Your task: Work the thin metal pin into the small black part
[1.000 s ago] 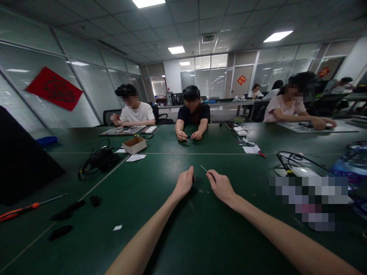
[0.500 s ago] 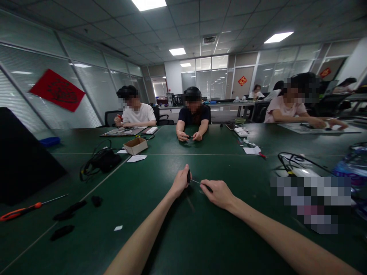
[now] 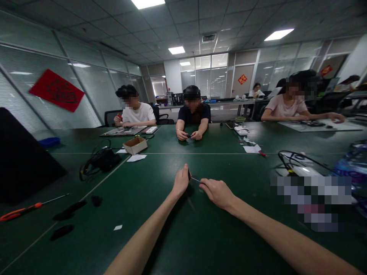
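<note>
Both my arms reach out over a dark green table (image 3: 160, 229). My left hand (image 3: 181, 181) is closed on a small black part (image 3: 189, 175) that shows at its fingertips. My right hand (image 3: 217, 192) is closed on a thin tool (image 3: 195, 179) whose slim metal shaft points left and meets the black part. The two hands sit close together, a little above the tabletop.
An orange-handled screwdriver (image 3: 25, 209), black pieces (image 3: 69, 209) and a paper scrap (image 3: 117, 227) lie at the left. A black cable bundle (image 3: 99, 160) and cardboard box (image 3: 134, 145) sit further back. Cables (image 3: 292, 158) and a water bottle (image 3: 348, 166) are right. Several people sit across.
The thin tool pointed up and apart from my left hand a second ago. It has since swung down and left until its tip meets the black part; my hands have drawn closer.
</note>
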### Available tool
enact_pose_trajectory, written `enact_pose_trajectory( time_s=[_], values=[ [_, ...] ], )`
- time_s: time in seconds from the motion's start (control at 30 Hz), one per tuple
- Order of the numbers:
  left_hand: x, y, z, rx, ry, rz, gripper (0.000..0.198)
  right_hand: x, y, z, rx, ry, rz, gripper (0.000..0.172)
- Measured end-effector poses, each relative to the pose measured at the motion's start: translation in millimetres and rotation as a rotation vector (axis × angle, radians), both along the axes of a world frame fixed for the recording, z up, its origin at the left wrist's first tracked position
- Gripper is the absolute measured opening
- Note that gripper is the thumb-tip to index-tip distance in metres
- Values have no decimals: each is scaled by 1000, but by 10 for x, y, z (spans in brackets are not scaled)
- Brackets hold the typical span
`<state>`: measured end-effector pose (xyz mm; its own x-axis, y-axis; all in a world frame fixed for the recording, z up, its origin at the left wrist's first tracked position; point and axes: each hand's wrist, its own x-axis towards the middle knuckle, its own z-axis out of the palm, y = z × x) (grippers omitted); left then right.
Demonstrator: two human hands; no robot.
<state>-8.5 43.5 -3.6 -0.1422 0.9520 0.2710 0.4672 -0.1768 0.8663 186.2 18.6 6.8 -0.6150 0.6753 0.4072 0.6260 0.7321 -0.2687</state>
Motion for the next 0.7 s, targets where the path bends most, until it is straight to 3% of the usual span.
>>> enact_pose_trajectory(
  time_s=[0.1,0.27,0.47,0.7],
  values=[
    [40,6,-14,47,60,104,64,-5,-13,-9,2,4,-18,33],
    [68,19,-10,14,86,141,65,-17,-2,-28,2,12,-30,33],
    [102,-15,-10,38,131,12,61,-21,119,-21,-79,206,-186,37],
    [21,-11,8,-87,-110,-45,65,-23,61,28,-52,162,-90,32]
  ],
)
